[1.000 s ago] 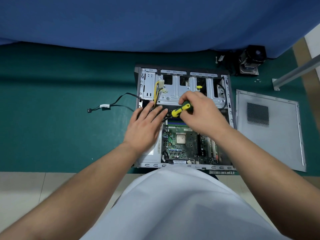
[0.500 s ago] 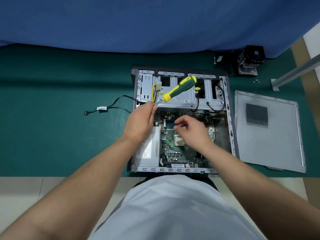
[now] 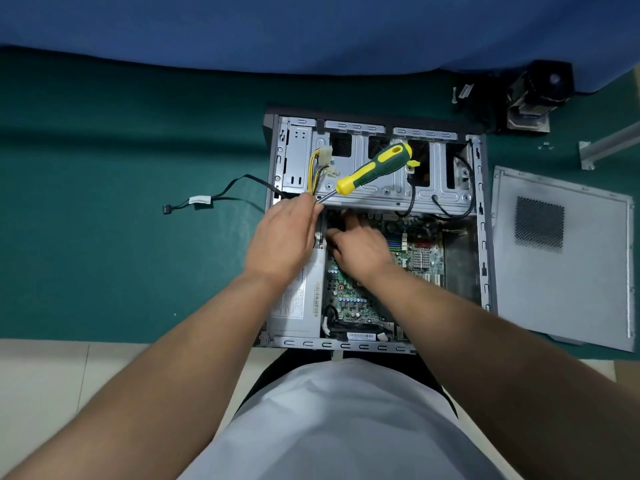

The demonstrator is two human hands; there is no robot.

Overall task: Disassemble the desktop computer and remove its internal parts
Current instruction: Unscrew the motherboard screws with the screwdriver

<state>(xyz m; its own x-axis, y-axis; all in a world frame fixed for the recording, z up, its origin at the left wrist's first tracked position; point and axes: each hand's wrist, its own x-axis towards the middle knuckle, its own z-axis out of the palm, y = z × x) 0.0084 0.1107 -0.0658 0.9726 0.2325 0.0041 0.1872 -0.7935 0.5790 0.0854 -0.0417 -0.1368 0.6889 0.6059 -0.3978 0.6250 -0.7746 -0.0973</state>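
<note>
Both hands and drive cage [image 3: 391, 188] crowd motherboard [image 3: 360, 299]

I see my left hand [image 3: 282, 237] pinching the metal shaft of the yellow and green screwdriver [image 3: 375, 169] over the open computer case [image 3: 479, 237]. My right hand [image 3: 360, 245] reaches down onto the green board [image 3: 353, 299] inside.

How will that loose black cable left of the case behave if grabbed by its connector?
Probably floppy: the black cable lies in slack curves on the green mat. Likely light, being thin with a small connector. It may not come free, since its other end runs into the computer case.
</note>
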